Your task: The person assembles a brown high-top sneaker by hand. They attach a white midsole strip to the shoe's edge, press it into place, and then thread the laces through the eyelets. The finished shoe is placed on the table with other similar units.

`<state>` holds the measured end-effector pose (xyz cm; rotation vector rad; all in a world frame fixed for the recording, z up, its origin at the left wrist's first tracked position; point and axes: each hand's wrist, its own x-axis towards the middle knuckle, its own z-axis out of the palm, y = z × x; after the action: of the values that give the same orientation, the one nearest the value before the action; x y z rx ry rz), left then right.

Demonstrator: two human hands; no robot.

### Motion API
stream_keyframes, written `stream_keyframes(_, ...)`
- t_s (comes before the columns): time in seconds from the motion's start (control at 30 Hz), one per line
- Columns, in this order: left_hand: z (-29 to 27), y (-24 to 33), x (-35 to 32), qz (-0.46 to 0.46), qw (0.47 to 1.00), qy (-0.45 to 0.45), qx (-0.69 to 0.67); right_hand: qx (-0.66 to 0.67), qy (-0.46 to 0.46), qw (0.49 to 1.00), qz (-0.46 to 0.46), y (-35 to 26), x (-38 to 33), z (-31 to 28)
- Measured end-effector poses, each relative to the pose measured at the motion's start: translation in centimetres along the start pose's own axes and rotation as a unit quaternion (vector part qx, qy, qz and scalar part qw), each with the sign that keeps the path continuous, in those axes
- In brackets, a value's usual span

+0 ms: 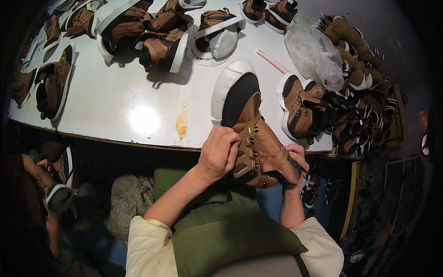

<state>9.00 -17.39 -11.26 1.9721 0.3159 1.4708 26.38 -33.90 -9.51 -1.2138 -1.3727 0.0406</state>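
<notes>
Between my hands, over the table's front edge, is a brown shoe upper point(269, 144) with a black toe cap and a wide white margin around the toe. Its toe points away from me and rests at the tabletop. My left hand point(218, 151) is closed in a pinch at the eyelet side of the upper, near a thin lace or thread. Around the heel end on the right, my right hand point(297, 158) is closed on the upper's collar or tongue; some of its fingers are hidden behind it. Just right of the held upper lies another brown and black upper point(299, 108).
Several brown uppers with white edging point(161, 48) lie along the far side of the white table point(106, 87). A clear plastic bag point(314, 55) and a heap of uppers point(364, 101) are at right. At lower left, another person's hand point(44, 166) holds a shoe upper.
</notes>
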Motion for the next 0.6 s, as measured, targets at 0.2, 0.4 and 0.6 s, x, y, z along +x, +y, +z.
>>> stream_keyframes(0.2, 0.1, -1.1, -0.6, 0.075, 0.995, 0.027, 0.062, 0.004, -0.015, 1.000, 0.027, -0.1, 0.0, 0.0)
stream_keyframes(0.4, 0.3, -1.6, -1.3, 0.122, 0.985, 0.057, 0.104, 0.000, -0.029, 0.999, 0.014, -0.4, 0.5, 0.0)
stream_keyframes(0.6, 0.2, -1.4, -1.7, 0.132, 0.984, 0.063, 0.099, 0.011, -0.009, 1.000, 0.015, -0.6, 0.5, 0.3)
